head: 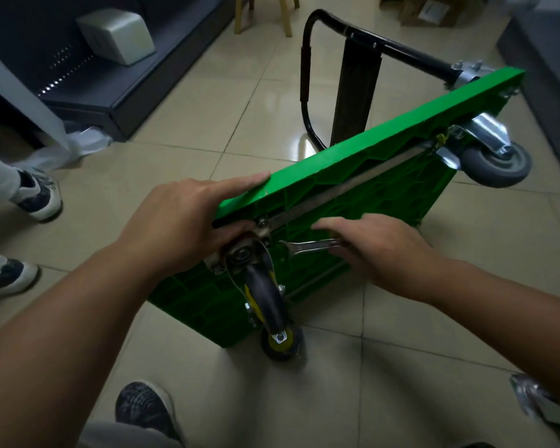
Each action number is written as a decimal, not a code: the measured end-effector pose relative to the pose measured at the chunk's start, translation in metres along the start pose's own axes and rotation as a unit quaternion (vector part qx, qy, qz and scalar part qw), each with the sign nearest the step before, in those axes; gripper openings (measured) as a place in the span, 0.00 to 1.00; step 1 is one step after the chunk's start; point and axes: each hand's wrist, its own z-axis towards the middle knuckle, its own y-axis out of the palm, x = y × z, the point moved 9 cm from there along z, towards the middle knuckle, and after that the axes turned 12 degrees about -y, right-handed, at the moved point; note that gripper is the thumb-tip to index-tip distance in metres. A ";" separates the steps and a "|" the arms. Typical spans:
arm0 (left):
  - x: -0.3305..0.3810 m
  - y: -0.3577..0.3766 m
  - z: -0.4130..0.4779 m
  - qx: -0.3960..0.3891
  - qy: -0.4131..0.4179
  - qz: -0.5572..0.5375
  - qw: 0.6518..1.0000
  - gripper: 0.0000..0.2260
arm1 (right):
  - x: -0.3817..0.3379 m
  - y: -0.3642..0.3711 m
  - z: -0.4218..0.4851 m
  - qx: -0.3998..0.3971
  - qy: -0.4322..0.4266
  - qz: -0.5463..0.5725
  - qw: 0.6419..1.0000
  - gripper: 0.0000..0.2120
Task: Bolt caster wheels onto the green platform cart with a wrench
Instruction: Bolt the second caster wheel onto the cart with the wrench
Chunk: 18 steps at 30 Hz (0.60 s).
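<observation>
The green platform cart (pixel 382 150) stands on its edge on the tiled floor, its ribbed underside facing me. My left hand (pixel 178 221) grips its near upper corner, thumb by the mounting plate of a caster wheel (pixel 269 299) with a black tyre and yellow hub. My right hand (pixel 379 250) holds a silver wrench (pixel 307 246) flat against the underside, its open jaw pointing left at the caster plate. A second caster (pixel 495 163), grey-wheeled, sits at the far corner. The black folding handle (pixel 307 76) lies behind the cart.
A dark low shelf unit (pixel 117 85) with a grey box runs along the left. Another person's shoes (pixel 36 195) stand at the left edge, and my own shoe (pixel 146 405) is at the bottom. A loose metal part (pixel 537 405) lies at the lower right. Wooden chair legs (pixel 285 14) stand behind.
</observation>
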 end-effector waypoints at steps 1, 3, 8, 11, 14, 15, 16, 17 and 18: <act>0.002 0.001 0.003 -0.002 -0.001 -0.001 1.000 0.31 | -0.003 0.005 0.005 0.007 -0.033 -0.015 0.999 0.11; 0.004 0.005 0.008 -0.010 -0.002 -0.003 1.000 0.30 | -0.003 0.015 0.009 0.027 -0.081 -0.041 0.995 0.08; -0.001 0.009 0.013 -0.038 -0.012 -0.022 0.999 0.29 | 0.013 0.023 0.006 0.122 -0.061 -0.047 0.990 0.04; -0.002 0.010 0.012 -0.041 -0.012 -0.018 0.999 0.29 | 0.018 0.033 0.005 0.143 -0.066 -0.041 0.987 0.05; 0.000 0.010 0.012 -0.043 -0.011 -0.021 0.999 0.30 | 0.024 0.044 0.002 0.140 -0.070 -0.026 0.987 0.06; 0.001 0.010 0.011 -0.041 -0.006 -0.018 0.999 0.29 | 0.024 0.048 0.002 0.137 -0.073 -0.021 0.988 0.06; 0.001 0.010 0.011 -0.040 -0.004 -0.012 0.999 0.28 | 0.025 0.051 0.002 0.136 -0.077 -0.016 0.988 0.05; 0.001 0.009 0.011 -0.038 -0.006 -0.008 0.999 0.28 | 0.025 0.055 0.003 0.136 -0.081 -0.011 0.987 0.06; 0.001 0.009 0.010 -0.037 -0.009 -0.006 0.999 0.28 | 0.025 0.058 0.004 0.140 -0.083 -0.006 0.987 0.08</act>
